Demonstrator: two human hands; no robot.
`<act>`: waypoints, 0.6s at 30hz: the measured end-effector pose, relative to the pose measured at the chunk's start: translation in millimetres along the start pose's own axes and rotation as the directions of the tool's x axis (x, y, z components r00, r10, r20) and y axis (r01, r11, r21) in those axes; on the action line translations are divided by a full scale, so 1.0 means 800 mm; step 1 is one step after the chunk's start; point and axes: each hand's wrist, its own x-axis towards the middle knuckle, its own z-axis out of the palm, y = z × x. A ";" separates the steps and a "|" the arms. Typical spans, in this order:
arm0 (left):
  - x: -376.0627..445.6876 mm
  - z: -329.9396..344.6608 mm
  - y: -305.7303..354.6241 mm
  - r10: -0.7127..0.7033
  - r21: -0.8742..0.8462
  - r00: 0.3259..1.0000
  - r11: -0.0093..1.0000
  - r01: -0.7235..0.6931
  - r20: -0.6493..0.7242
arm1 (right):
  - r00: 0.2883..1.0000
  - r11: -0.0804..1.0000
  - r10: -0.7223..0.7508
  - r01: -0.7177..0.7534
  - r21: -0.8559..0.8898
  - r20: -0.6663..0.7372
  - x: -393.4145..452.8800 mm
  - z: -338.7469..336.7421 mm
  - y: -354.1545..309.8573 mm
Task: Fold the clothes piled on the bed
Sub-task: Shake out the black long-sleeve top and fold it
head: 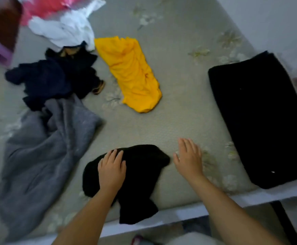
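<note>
A small black garment (138,177) lies crumpled near the bed's front edge. My left hand (111,169) rests on its left part with fingers spread flat. My right hand (189,157) hovers open just right of it, over the bedsheet, touching no cloth. A folded black piece (260,119) lies flat at the right side of the bed. Unfolded clothes lie beyond: a yellow garment (130,71) in the middle, a grey one (43,149) at the left, a dark navy heap (55,76) and a white one (68,29) farther back.
The bed has a grey-green flowered sheet (179,96) and a white front edge (170,218). Pink cloth (45,7) and a brown object (1,22) sit at the far left corner. A white wall (276,23) runs along the right side.
</note>
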 end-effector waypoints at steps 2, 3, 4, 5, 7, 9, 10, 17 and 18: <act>-0.047 -0.003 -0.062 -0.083 -0.008 0.996 0.997 0.083 -0.014 | 0.996 0.996 -0.079 0.080 -0.040 0.034 -0.021 0.021 -0.042; -0.072 -0.006 -0.091 -0.119 -0.004 0.993 0.993 0.119 -0.010 | 0.993 0.992 -0.105 0.109 -0.070 0.057 -0.035 0.031 -0.064; -0.097 -0.006 -0.120 -0.147 0.004 0.989 0.989 0.147 -0.009 | 0.989 0.985 -0.129 0.137 -0.105 0.078 -0.049 0.041 -0.087; -0.121 -0.005 -0.148 -0.171 0.005 0.985 0.985 0.171 0.001 | 0.985 0.978 -0.145 0.158 -0.138 0.098 -0.065 0.051 -0.109; -0.164 -0.001 -0.201 -0.223 -0.006 0.975 0.975 0.223 0.020 | 0.978 0.966 -0.177 0.194 -0.173 0.110 -0.098 0.074 -0.150; -0.200 0.006 -0.247 -0.261 -0.017 0.965 0.965 0.261 0.019 | 0.972 0.960 -0.192 0.215 -0.180 0.135 -0.126 0.097 -0.183; -0.217 0.010 -0.266 -0.269 -0.024 0.963 0.963 0.270 0.020 | 0.972 0.962 -0.184 0.208 -0.175 0.145 -0.138 0.107 -0.197; -0.265 0.055 -0.332 -0.286 -0.168 0.958 0.943 0.287 0.027 | 0.940 0.863 -0.286 0.337 -0.375 0.187 -0.161 0.149 -0.244; -0.263 0.063 -0.335 -0.271 -0.172 0.962 0.947 0.272 0.027 | 0.932 0.845 -0.319 0.363 -0.394 0.174 -0.150 0.151 -0.247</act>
